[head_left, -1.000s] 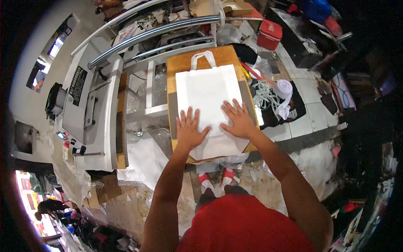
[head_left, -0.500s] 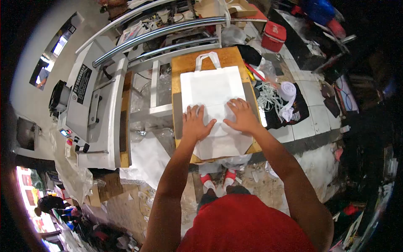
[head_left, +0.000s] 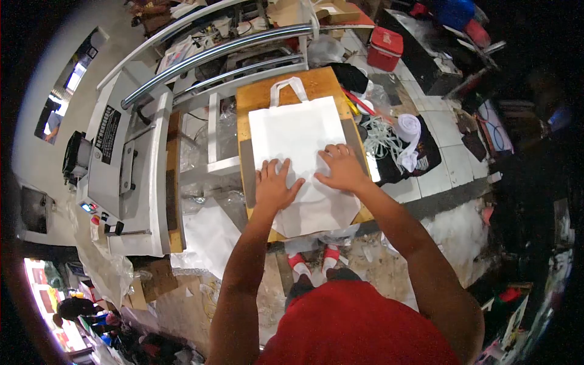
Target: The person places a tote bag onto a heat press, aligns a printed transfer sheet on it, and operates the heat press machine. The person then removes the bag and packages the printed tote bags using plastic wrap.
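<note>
A white tote bag (head_left: 296, 131) lies flat on a wooden board (head_left: 252, 94) with a dark pad partly showing beneath it. Its handle loop points away from me, over the board's far end. On the bag's left side my left hand (head_left: 275, 187) rests palm down, fingers spread. My right hand (head_left: 344, 170) presses flat near the right edge, its fingers also apart. Both thumbs point inward, with a strip of fabric between them. Neither hand grips anything.
Left of the board stands a grey press machine (head_left: 131, 164) with chrome bars (head_left: 225, 52). At right are a white fabric roll (head_left: 407, 128), tangled pale strips (head_left: 381, 139) and black cloth (head_left: 427, 152). A red cooler box (head_left: 385, 48) sits farther back on the tiles.
Both hands have slid slightly toward me over the bag, uncovering a little more of its upper part. The whole view has shifted a bit to the left.
</note>
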Demonstrator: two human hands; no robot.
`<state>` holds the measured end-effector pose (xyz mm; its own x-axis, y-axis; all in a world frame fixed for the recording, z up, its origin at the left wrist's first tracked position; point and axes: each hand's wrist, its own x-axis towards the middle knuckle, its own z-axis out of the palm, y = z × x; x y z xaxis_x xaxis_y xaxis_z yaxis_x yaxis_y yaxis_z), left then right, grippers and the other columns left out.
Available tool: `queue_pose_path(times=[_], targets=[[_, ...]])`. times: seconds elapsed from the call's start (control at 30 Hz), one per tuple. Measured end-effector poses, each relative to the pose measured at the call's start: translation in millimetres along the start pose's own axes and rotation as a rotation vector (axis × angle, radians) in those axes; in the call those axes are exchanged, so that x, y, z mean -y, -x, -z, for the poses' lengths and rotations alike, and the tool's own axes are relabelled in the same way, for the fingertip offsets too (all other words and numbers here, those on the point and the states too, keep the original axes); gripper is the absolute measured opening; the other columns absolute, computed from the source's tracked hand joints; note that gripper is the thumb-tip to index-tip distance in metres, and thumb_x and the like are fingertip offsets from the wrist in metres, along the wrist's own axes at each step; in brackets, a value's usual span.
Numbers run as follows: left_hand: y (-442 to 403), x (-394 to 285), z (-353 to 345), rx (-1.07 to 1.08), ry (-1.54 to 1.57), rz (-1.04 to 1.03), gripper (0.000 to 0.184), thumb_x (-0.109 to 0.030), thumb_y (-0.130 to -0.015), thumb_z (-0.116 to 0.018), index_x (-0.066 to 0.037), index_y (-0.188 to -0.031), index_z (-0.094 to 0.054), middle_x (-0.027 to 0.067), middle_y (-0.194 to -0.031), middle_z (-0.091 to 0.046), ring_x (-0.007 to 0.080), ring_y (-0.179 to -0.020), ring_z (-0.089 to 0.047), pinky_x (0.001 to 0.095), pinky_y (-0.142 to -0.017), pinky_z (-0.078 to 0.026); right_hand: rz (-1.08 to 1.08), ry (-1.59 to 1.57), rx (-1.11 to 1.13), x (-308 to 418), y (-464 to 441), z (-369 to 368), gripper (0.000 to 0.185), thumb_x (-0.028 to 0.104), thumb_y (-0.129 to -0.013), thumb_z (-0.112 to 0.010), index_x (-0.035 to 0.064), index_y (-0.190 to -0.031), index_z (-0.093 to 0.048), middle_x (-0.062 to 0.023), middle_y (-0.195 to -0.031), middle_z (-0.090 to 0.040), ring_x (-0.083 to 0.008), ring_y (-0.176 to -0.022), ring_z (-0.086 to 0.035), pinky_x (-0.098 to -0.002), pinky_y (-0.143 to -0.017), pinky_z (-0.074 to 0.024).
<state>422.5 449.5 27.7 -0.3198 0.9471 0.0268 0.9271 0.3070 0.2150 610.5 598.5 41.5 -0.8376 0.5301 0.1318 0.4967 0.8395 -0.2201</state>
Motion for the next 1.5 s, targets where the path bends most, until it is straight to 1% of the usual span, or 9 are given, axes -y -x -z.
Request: queue_pose_path(times=[0.17,0.33,0.5,0.6,0.8,0.9,1.2,1.47,1.5], targets=[[-3,14,5,0.015,0.06,-0.08,0.079,-0.059,-0.083,-0.065,-0.012,-0.143,-0.047,0.0195,-0.137,-0.044,0.0417,-0.13,-0.04,0.052,-0.107,-0.036,0.012,-0.041,0.097,1,-4,8,0.067,0.044,-0.08,-0.067,0.0015,-0.131,-0.055,-0.0149,-0.126,-0.051,-0.035,-0.118,-0.047,-0.0448,-0.101,-0.0438],[-8,36,23,0.133,0.137,-0.115,0.088,-0.056,-0.072,-0.079,-0.012,-0.142,-0.048,0.0187,-0.129,-0.049,0.0399,-0.122,-0.045,0.0473,-0.102,-0.044,0.034,-0.046,0.181,-8,-14,8,0.073,0.043,-0.075,-0.072,0.0029,-0.133,-0.053,-0.015,-0.128,-0.05,-0.0363,-0.118,-0.047,-0.0447,-0.099,-0.0468],[-21,18,48,0.379,-0.077,-0.065,0.105,-0.052,-0.057,-0.088,-0.018,-0.145,-0.043,0.0141,-0.136,-0.046,0.0347,-0.122,-0.048,0.0445,-0.097,-0.05,0.028,0.028,0.37,-11,-25,12,0.08,0.039,-0.069,-0.079,0.0045,-0.136,-0.05,-0.0139,-0.132,-0.048,-0.0372,-0.12,-0.045,-0.0443,-0.098,-0.0494],[-23,13,56,0.474,-0.177,-0.083,0.116,-0.046,-0.052,-0.092,-0.02,-0.149,-0.035,0.0152,-0.141,-0.042,0.0359,-0.125,-0.047,0.0482,-0.1,-0.048,-0.013,0.093,0.555,-1,-33,30,0.095,0.036,-0.062,-0.086,0.0046,-0.141,-0.044,-0.0144,-0.137,-0.045,-0.0391,-0.122,-0.045,-0.0439,-0.1,-0.0471],[-14,11,45,0.458,-0.218,-0.082,0.134,-0.039,-0.045,-0.096,-0.022,-0.154,-0.02,0.0163,-0.151,-0.031,0.0377,-0.134,-0.039,0.0575,-0.104,-0.04,-0.012,0.217,0.512,13,-17,26,0.123,0.028,-0.045,-0.098,0.0052,-0.148,-0.033,-0.0124,-0.147,-0.037,-0.0392,-0.128,-0.041,-0.0509,-0.098,-0.0486],[-5,12,45,0.405,-0.322,-0.131,0.144,-0.033,-0.039,-0.098,-0.021,-0.155,-0.016,0.0185,-0.149,-0.032,0.0416,-0.133,-0.039,0.052,-0.103,-0.045,-0.003,0.242,0.578,8,-19,28,0.138,0.036,-0.042,-0.097,0.0085,-0.153,-0.021,-0.0124,-0.154,-0.029,-0.0428,-0.132,-0.038,-0.0513,-0.101,-0.0456],[-2,12,48,0.535,-0.386,-0.083,0.159,-0.038,-0.033,-0.099,-0.021,-0.157,0.0,0.0223,-0.162,-0.004,0.0451,-0.145,-0.022,0.0623,-0.109,-0.032,0.012,0.156,0.526,-10,4,23,0.145,0.039,-0.04,-0.098,0.0118,-0.155,-0.014,-0.005,-0.161,-0.018,-0.0507,-0.141,-0.024,-0.068,-0.102,-0.0364],[-4,9,36,0.562,-0.503,-0.068,0.161,-0.043,-0.034,-0.099,-0.021,-0.157,0.003,0.0222,-0.162,-0.003,0.0465,-0.145,-0.02,0.0615,-0.113,-0.026,-0.057,0.297,0.648,5,-10,30,0.145,0.046,-0.043,-0.095,0.0121,-0.156,-0.011,-0.0021,-0.164,-0.01,-0.0466,-0.142,-0.024,-0.0656,-0.108,-0.0306],[-6,12,38,0.559,-0.475,-0.089,0.16,-0.043,-0.035,-0.098,-0.021,-0.157,0.002,0.0219,-0.162,-0.004,0.0457,-0.145,-0.02,0.0608,-0.113,-0.026,-0.043,0.273,0.657,5,-16,34,0.136,0.047,-0.046,-0.094,0.0095,-0.154,-0.019,-0.0046,-0.16,-0.019,-0.0444,-0.139,-0.029,-0.0628,-0.107,-0.0339]])
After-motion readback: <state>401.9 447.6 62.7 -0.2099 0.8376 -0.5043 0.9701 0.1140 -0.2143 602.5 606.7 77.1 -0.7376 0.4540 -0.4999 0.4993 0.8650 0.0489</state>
